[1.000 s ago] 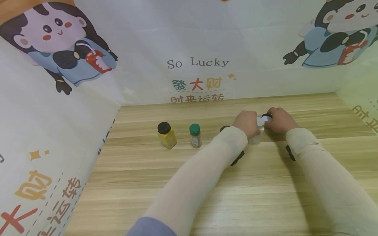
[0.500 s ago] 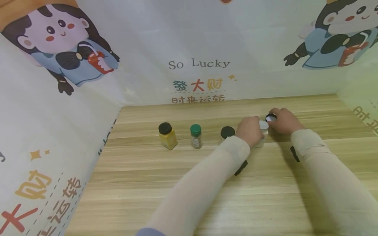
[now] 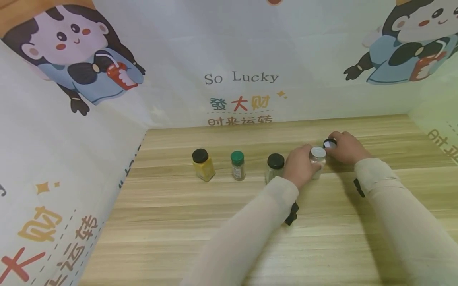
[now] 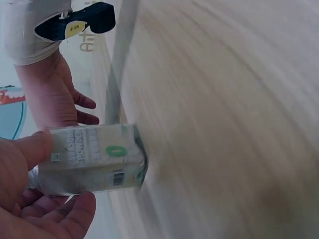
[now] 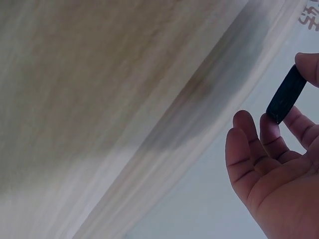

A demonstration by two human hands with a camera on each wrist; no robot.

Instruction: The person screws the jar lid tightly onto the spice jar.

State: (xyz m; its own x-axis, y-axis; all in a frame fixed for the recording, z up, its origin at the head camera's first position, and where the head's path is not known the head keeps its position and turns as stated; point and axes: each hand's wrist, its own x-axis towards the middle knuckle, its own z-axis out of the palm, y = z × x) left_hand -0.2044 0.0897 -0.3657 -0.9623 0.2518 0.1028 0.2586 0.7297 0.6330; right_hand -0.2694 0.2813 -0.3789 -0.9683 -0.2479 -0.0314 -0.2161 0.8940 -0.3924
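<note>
In the head view my left hand [image 3: 298,165] grips a square seasoning bottle [image 3: 317,159] from its left side. Its pale round top faces up. The left wrist view shows thumb and fingers on either side of the bottle [image 4: 94,154], near its top, with a green mark and a barcode on the label and its base close to the wood. Just behind and to the right, my right hand [image 3: 345,147] pinches a black lid [image 3: 329,143] with a light inner side. From the right wrist, the lid [image 5: 286,94] is edge-on between thumb and fingers, the other fingers loosely curved.
Left of my left hand stands a black-capped jar [image 3: 275,165], partly hidden by that hand. Farther left are a green-capped shaker [image 3: 237,165] and a yellow bottle with a black cap [image 3: 203,165]. Printed cloth walls [image 3: 179,51] enclose the wooden tabletop [image 3: 171,226].
The black lid has come away from the bottle top, moving slightly right with my right hand. My left hand has lowered a little toward me, and the black-capped jar shows more.
</note>
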